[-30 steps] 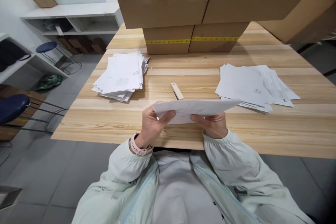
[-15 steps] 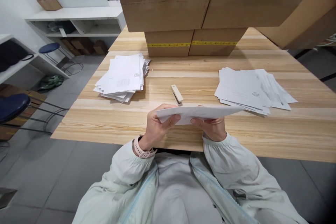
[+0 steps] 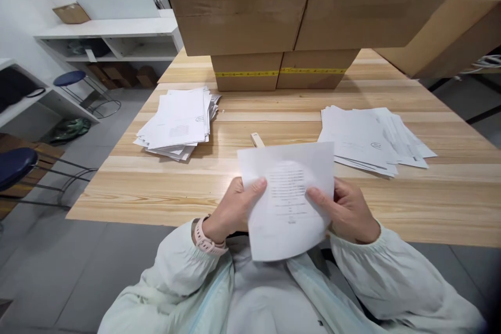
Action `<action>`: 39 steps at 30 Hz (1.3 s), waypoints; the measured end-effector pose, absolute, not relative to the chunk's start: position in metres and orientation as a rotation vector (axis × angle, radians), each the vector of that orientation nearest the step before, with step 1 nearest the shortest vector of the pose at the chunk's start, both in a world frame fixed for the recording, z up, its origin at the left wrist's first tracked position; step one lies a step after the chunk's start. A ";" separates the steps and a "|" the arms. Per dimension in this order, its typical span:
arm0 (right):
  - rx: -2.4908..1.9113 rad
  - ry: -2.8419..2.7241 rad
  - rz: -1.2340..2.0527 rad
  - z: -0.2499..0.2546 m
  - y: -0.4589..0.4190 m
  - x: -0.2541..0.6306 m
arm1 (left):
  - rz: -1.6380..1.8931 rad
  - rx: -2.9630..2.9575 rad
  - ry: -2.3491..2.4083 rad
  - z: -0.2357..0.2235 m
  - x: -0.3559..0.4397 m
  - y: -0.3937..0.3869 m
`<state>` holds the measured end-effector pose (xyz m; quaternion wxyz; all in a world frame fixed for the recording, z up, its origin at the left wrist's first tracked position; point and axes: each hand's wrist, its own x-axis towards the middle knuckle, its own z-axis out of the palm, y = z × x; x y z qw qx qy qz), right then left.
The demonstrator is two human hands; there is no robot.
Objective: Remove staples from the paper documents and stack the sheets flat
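A white sheet of paper (image 3: pixel 289 240) with printed lines is held upright before my chest, over the table's front edge; whether it is one sheet or several I cannot tell. My left hand (image 3: pixel 238 201) pinches its left side, thumb on the near face. At the right side, my right hand (image 3: pixel 348 209) grips it the same way, fingers behind. Just beyond the sheet's top edge lies a cream stapler (image 3: pixel 257 140), mostly hidden by the paper. A pile of papers (image 3: pixel 182 115) rests to the left, and a fanned paper pile (image 3: pixel 356 133) to the right.
Large cardboard boxes (image 3: pixel 242 5) are stacked at the back of the wooden table (image 3: pixel 156 188), the lower ones banded with yellow tape. Another carton (image 3: pixel 450 31) stands at the far right. On the left are blue stools (image 3: pixel 18 167) and a white shelf unit (image 3: pixel 113 27).
Both hands have tilted the paper from nearly edge-on to facing me, showing its print. My right hand has moved right and down, and the paper now covers most of the stapler.
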<state>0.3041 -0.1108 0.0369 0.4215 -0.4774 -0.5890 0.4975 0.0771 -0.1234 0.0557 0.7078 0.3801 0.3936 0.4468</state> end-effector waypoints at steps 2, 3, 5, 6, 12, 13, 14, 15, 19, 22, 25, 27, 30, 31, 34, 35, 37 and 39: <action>-1.275 -1.446 1.413 0.036 -0.109 0.316 | 0.914 0.817 0.863 0.044 0.082 -0.126; -1.293 -1.439 1.482 0.033 -0.107 0.321 | 0.921 0.831 0.900 0.037 0.085 -0.126; -1.290 -1.406 1.594 0.025 -0.106 0.327 | 0.978 0.867 1.026 0.025 0.088 -0.127; -1.277 -1.375 1.642 0.021 -0.106 0.329 | 1.006 0.878 1.090 0.020 0.089 -0.127; -1.301 -1.138 1.738 0.011 -0.100 0.327 | 1.048 0.938 1.206 0.017 0.092 -0.115; -1.316 -1.108 1.738 0.011 -0.097 0.327 | 1.045 0.930 1.221 0.019 0.092 -0.112; -1.331 -1.085 1.737 0.011 -0.093 0.326 | 1.037 0.913 1.238 0.020 0.092 -0.108; -1.342 -1.068 1.737 0.011 -0.089 0.325 | 1.027 0.891 1.255 0.021 0.092 -0.104; -1.354 -1.047 1.751 0.010 -0.076 0.324 | 1.007 0.840 1.268 0.020 0.090 -0.094; -1.339 -1.067 1.759 0.009 -0.070 0.325 | 0.968 0.841 1.236 0.019 0.088 -0.089; -1.330 -1.093 1.741 0.008 -0.066 0.327 | 0.943 0.837 1.234 0.020 0.089 -0.086; -1.330 -1.114 1.710 0.008 -0.064 0.328 | 0.944 0.824 1.238 0.021 0.089 -0.083; -1.337 -1.174 1.651 0.007 -0.059 0.329 | 0.927 0.796 1.241 0.021 0.091 -0.078; -1.342 -1.196 1.632 0.007 -0.058 0.330 | 0.915 0.790 1.241 0.021 0.091 -0.077; -1.371 -1.255 1.579 0.007 -0.055 0.332 | 0.875 0.767 1.241 0.023 0.091 -0.075; -1.382 -1.271 1.566 0.007 -0.055 0.333 | 0.864 0.758 1.239 0.023 0.091 -0.075; -1.397 -1.298 1.546 0.007 -0.056 0.335 | 0.853 0.743 1.234 0.025 0.091 -0.074; -1.402 -1.320 1.539 0.007 -0.057 0.336 | 0.856 0.737 1.229 0.026 0.091 -0.074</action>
